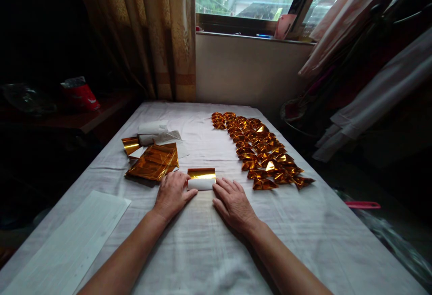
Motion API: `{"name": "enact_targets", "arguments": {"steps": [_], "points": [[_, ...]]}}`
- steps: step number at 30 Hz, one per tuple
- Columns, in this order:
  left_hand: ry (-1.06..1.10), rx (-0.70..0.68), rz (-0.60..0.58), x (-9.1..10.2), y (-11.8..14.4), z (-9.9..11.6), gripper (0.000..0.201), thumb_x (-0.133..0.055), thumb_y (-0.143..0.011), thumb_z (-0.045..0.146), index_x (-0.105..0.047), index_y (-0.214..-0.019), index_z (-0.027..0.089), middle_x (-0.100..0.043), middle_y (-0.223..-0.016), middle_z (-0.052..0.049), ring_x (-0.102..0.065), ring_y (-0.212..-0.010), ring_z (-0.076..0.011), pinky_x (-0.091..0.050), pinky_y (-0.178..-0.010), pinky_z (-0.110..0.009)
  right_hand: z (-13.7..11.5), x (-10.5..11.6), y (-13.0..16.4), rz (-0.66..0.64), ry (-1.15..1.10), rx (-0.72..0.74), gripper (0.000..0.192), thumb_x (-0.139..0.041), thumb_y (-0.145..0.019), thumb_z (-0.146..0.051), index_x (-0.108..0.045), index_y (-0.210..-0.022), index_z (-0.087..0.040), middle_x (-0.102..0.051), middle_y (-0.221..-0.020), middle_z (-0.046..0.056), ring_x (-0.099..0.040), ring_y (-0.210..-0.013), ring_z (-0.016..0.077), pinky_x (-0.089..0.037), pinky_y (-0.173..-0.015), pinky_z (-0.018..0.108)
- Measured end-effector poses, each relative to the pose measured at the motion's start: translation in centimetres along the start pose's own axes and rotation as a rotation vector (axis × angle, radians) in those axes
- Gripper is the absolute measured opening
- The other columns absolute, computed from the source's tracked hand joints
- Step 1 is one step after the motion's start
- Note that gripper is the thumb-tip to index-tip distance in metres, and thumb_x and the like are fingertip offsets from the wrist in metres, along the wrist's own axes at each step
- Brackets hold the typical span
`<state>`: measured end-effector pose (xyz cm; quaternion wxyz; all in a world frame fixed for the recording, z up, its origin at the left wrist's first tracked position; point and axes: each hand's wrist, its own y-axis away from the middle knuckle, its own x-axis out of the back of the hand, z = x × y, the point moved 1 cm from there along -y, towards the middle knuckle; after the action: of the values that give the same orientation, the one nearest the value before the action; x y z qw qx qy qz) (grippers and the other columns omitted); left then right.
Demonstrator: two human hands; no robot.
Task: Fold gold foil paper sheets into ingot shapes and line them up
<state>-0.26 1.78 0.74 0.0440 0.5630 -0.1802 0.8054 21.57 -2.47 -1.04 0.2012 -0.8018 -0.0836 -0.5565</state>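
Observation:
Between my hands on the white cloth lies a sheet of gold foil paper (201, 179), its near part curled over so that the white back shows. My left hand (173, 194) rests at the sheet's left end, thumb along the near edge and fingers stretched out. At the right end, my right hand (234, 203) lies flat with fingertips touching the paper. Neither hand grips it. Just left of my left hand is a stack of gold foil sheets (153, 162). Folded gold foil pieces (266, 151) stand in rows to the right.
White paper rolls (152, 127) lie behind the foil stack. A long pale paper strip (72, 241) is at the left. Beyond the table's right edge are a pink handle (362, 205) and hanging clothes (381, 92). A red container (81, 95) stands on a dark side table.

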Motion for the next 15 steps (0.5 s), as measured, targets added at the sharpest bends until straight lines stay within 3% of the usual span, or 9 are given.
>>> {"name": "enact_targets", "arguments": {"steps": [3, 9, 15], "points": [[0.062, 0.008, 0.029, -0.4, 0.2, -0.3, 0.022, -0.074, -0.075, 0.034, -0.062, -0.088, 0.021, -0.066, -0.092, -0.003, -0.058, -0.095, -0.0265, -0.043, -0.085, -0.04, 0.4, -0.4, 0.0, 0.069, -0.021, 0.007, 0.045, -0.052, -0.092, -0.026, -0.053, -0.136, -0.02, -0.054, -0.142, 0.012, -0.048, -0.131, 0.0267, -0.033, -0.11, 0.05], [0.224, -0.11, 0.127, -1.7, 1.0, -1.4, 0.019, -0.071, -0.078, 0.026, -0.062, -0.095, 0.022, -0.07, -0.103, -0.004, -0.061, -0.104, -0.0252, -0.044, -0.095, -0.043, 1.3, -1.1, 0.1, 0.198, -0.087, 0.014, 0.057, -0.053, -0.089, -0.025, -0.043, -0.144, -0.015, -0.057, -0.138, 0.015, -0.052, -0.127, 0.0269, -0.04, -0.107, 0.048], [0.353, -0.203, 0.147, -1.6, 1.1, -1.4, 0.013, -0.06, -0.087, 0.027, -0.064, -0.099, 0.023, -0.073, -0.098, -0.004, -0.066, -0.097, -0.0216, -0.041, -0.104, -0.048, 1.9, -1.5, 0.2, 0.254, -0.141, 0.017, 0.053, -0.057, -0.086, -0.026, -0.05, -0.138, -0.018, -0.059, -0.136, 0.014, -0.055, -0.123, 0.0279, -0.044, -0.104, 0.048]]}}
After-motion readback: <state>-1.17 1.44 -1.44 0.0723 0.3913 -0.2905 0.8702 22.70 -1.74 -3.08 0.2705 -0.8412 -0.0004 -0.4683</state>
